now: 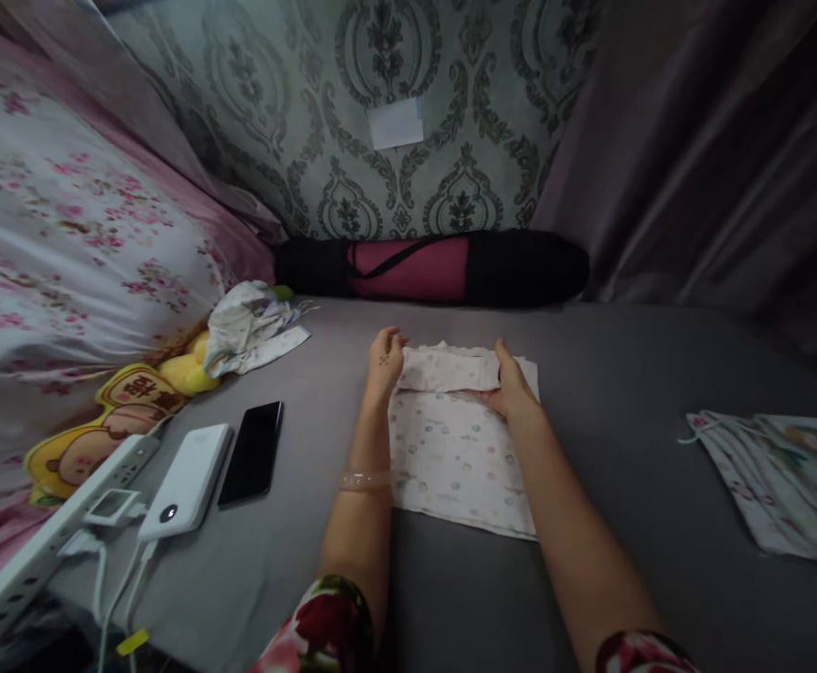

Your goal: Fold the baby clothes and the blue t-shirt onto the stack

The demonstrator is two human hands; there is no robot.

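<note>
A white cloth with a small pastel print (pixel 457 458) lies on the grey sheet in front of me, its far part doubled over in a band. My left hand (pixel 386 363) is at the far left corner of that band, with the fingers closed round its edge. At the band's right end is my right hand (pixel 510 385), thumb on top and fingers under the fabric, gripping it. The near edge of the cloth rests flat between my forearms.
A black phone (pixel 251 453), a white power bank (pixel 185 481) and a power strip (pixel 58 533) lie at the left. Crumpled cloth (pixel 249 327) and yellow plush toys (pixel 110 425) are behind them. Folded fabric (pixel 787 481) lies right; a black and pink roll (pixel 429 269) lines the wall.
</note>
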